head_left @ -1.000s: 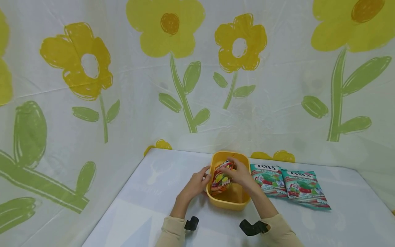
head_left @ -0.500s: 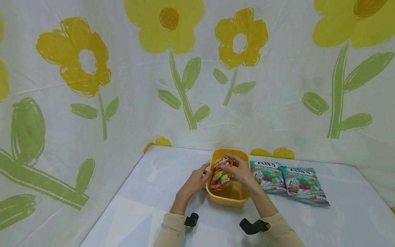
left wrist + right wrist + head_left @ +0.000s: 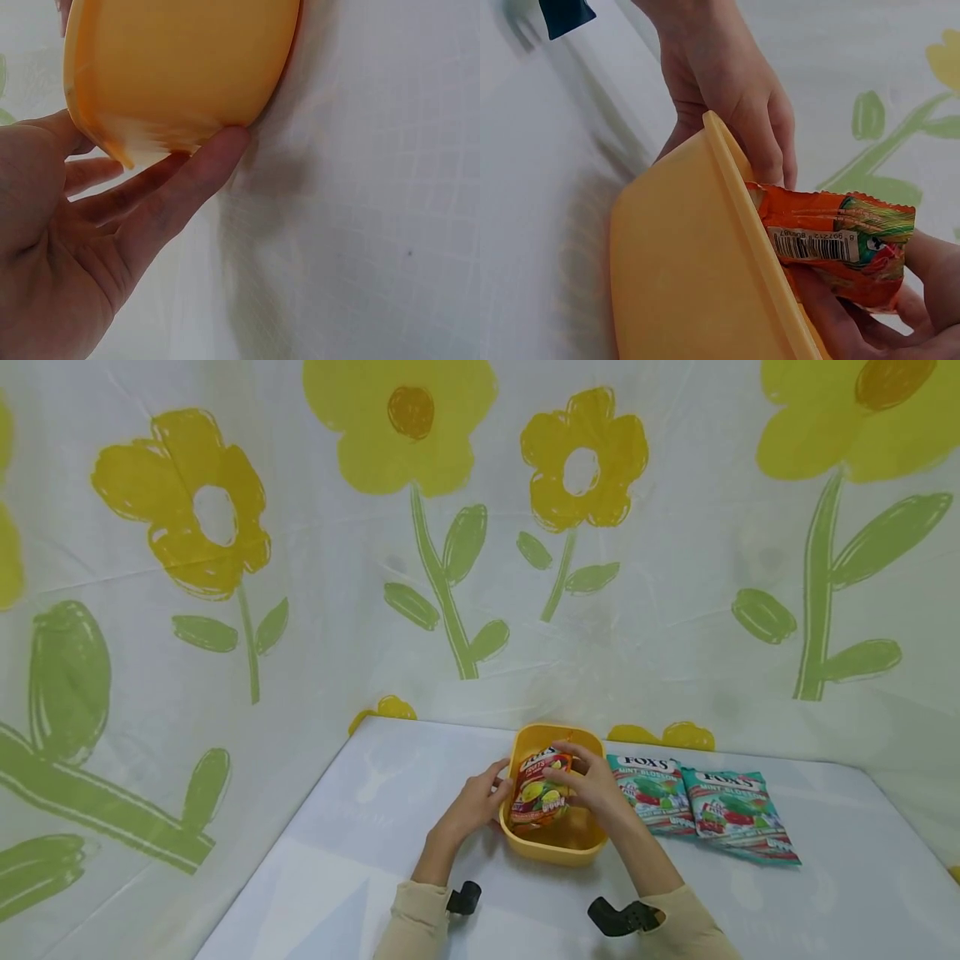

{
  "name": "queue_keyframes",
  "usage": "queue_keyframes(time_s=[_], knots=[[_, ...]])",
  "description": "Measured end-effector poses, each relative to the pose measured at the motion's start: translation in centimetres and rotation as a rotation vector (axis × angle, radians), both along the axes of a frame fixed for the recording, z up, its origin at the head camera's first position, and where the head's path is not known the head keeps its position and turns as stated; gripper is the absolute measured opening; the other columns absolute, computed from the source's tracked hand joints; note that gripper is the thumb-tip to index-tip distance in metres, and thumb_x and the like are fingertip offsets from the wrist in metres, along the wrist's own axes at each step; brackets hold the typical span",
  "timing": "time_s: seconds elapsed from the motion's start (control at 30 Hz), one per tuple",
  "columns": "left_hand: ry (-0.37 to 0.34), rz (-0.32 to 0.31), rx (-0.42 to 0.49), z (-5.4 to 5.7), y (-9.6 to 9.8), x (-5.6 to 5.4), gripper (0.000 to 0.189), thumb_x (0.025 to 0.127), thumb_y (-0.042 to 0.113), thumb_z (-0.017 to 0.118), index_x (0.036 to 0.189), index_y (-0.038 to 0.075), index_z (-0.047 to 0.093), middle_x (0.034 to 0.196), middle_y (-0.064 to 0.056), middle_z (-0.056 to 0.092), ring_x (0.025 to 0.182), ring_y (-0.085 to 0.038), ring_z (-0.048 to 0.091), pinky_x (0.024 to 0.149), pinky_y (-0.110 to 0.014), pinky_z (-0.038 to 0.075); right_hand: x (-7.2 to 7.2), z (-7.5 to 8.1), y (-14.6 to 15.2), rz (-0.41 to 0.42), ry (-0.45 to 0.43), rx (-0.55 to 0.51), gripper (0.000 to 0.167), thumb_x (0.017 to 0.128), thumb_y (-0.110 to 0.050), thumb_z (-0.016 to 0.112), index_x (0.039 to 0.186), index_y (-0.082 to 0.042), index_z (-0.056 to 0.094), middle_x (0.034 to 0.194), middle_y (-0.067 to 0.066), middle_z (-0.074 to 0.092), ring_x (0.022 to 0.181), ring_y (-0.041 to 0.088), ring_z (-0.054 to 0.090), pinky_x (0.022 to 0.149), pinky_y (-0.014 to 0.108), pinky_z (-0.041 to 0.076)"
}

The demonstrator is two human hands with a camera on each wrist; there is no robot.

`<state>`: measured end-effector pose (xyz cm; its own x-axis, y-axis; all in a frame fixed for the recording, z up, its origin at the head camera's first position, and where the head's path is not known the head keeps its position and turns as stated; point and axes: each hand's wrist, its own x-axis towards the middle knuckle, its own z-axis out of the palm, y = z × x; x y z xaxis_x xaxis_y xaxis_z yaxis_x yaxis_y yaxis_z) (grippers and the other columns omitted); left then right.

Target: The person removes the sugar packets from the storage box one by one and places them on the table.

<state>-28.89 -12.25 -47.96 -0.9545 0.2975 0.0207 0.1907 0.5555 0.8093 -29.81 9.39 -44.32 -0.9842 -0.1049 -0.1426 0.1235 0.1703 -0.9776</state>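
Observation:
A yellow plastic tub (image 3: 555,853) sits near the table's far edge, with an orange-red Fox's candy bag (image 3: 537,793) leaning inside it. My left hand (image 3: 475,799) holds the tub's left side. In the left wrist view several fingers lie along the tub's outer wall (image 3: 180,67), while the right wrist view has the left hand (image 3: 727,82) reaching over the rim. From the right, my right hand (image 3: 596,787) grips the candy bag. Seen from the right wrist, the bag's barcoded back (image 3: 814,244) rises above the rim, with right-hand fingers (image 3: 825,315) against it.
Right of the tub lie two teal Fox's Mint Blossom bags, the nearer one (image 3: 651,793) beside the tub and the other (image 3: 741,818) overlapping its edge. A white flower-print sheet (image 3: 660,668) hangs behind the table (image 3: 360,843).
The candy bag has turned within the tub, so its printed front faces the head camera more. My right hand has shifted slightly with it; the left hand stays at the tub.

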Motion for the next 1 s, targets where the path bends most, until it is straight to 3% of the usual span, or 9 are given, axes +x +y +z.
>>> queue_keyframes(time_s=[0.37,1.0], knots=[[0.012,-0.004,-0.001,0.1,0.0,0.0,0.051,0.105,0.032,0.043,0.151,0.010,0.036,0.119,-0.019,0.065,0.091,-0.021,0.069,0.059,-0.026,0.060,0.2,-0.2,0.8,0.018,-0.030,-0.068,0.061,0.088,-0.027,0.074,0.143,-0.022,0.049,0.140,0.015,0.052,0.116,0.030,0.057,0.087,0.042,0.060],[-0.040,0.002,0.045,0.1,0.1,0.2,0.051,0.106,0.032,0.043,0.152,0.013,0.035,0.124,-0.019,0.063,0.090,-0.021,0.069,0.057,-0.029,0.061,1.5,0.3,2.6,0.066,0.008,-0.052,0.060,0.086,-0.036,0.075,0.140,-0.031,0.050,0.148,0.007,0.047,0.122,0.030,0.053,0.087,0.038,0.059]])
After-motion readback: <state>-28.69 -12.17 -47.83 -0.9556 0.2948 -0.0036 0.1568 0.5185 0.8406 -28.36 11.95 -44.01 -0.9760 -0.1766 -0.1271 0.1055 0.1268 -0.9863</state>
